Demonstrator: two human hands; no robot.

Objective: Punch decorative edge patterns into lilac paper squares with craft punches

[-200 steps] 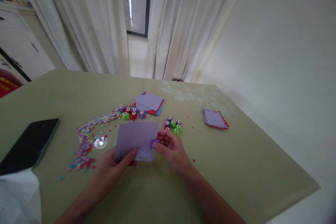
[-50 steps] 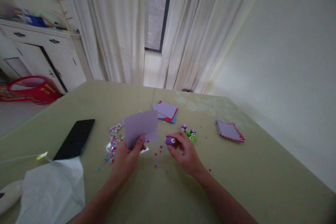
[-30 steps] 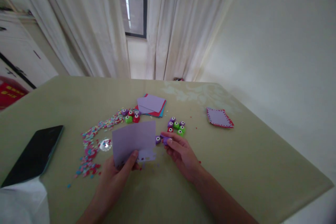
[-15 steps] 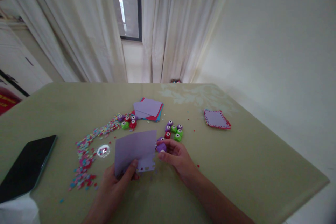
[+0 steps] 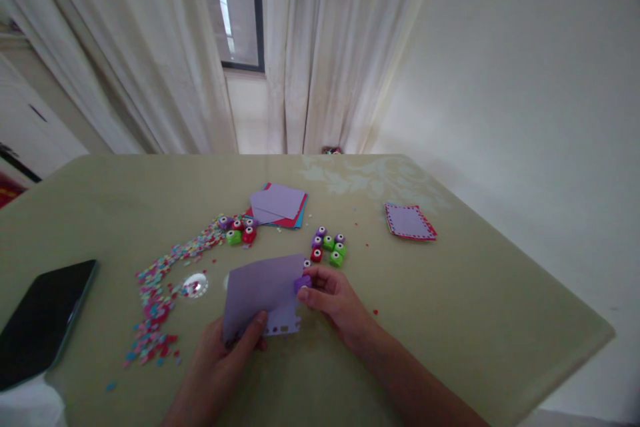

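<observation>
A sheet of lilac paper (image 5: 263, 287) is pinched at its lower left by my left hand (image 5: 227, 350), thumb on top. Small punched cut-outs run along its bottom edge and up the lower right edge. My right hand (image 5: 336, 297) grips a small purple craft punch (image 5: 301, 285) between thumb and fingers, at the paper's right edge. Its inner side is hidden, so how far the paper sits in it cannot be made out. Just beyond that hand stand several purple, green and red punches (image 5: 329, 243).
More punches (image 5: 233, 237) stand at the left beside scattered confetti (image 5: 163, 273). Behind lies a stack of coloured paper (image 5: 280, 203); edge-punched sheets (image 5: 410, 221) lie at the right. A clear disc (image 5: 195, 285) and a dark tablet (image 5: 47, 317) are on the left of the table (image 5: 450, 320).
The purple punch has shifted slightly left onto the paper's right edge and now overlaps it. The sheet sits a little lower and further right. The whole view has turned slightly.
</observation>
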